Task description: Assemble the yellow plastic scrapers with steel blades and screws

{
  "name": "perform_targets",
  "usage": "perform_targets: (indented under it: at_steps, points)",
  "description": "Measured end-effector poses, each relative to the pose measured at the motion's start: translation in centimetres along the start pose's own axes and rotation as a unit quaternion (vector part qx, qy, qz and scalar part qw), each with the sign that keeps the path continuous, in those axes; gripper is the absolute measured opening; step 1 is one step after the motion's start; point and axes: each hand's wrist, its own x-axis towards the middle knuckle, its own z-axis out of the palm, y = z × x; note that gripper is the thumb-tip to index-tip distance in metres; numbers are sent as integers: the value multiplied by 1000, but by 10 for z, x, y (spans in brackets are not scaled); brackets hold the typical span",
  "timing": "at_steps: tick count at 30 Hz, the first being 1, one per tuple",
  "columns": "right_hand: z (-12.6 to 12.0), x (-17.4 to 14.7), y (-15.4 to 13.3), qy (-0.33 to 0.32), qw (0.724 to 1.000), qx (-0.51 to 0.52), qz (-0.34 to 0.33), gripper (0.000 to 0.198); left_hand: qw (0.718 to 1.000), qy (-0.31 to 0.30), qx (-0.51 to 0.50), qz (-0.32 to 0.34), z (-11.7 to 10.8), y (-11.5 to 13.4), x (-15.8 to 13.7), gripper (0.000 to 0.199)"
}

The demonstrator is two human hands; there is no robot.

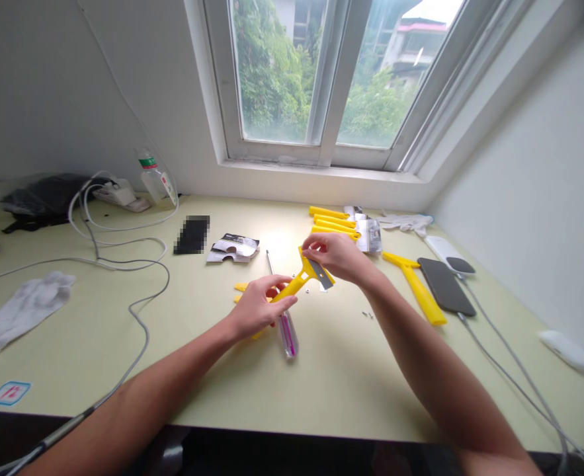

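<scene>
My left hand is closed around the handle of a yellow scraper, held above the table at a slant. At its head, my right hand pinches a flat grey metal blade lying along the yellow head. Whether the blade is fixed there I cannot tell. Below my left hand lies a screwdriver with a clear and purple handle, its shaft pointing away. Yellow pieces show partly behind that hand. Small screws lie to the right of my hands.
Several yellow scraper handles and packaging lie at the back. Another yellow scraper is beside a phone. Cut packaging cards, a bottle, a white glove and looping cables occupy the left.
</scene>
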Motion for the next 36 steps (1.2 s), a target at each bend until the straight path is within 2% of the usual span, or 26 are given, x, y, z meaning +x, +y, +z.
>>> perform_targets:
  at_steps: [9,13,17,27,33,36]
  points:
    - [-9,-4,2,-101,994,25,9,33,1000,11,-14,0,-2,0,1,45]
    - [-8,-2,8,-101,992,70,26,46,1000,19,-6,4,-3,0,1,46]
    - [-5,0,12,-87,992,87,26,45,1000,14,-9,7,-2,0,2,44]
    - [-4,2,14,-71,992,102,23,38,991,-47,-119,-34,-5,9,1,45]
    - [-6,-1,8,-85,987,133,-8,38,973,-137,-178,-44,-8,11,-1,47]
    - [-7,-3,4,-78,985,149,-24,40,965,-158,-205,-50,-9,14,-3,43]
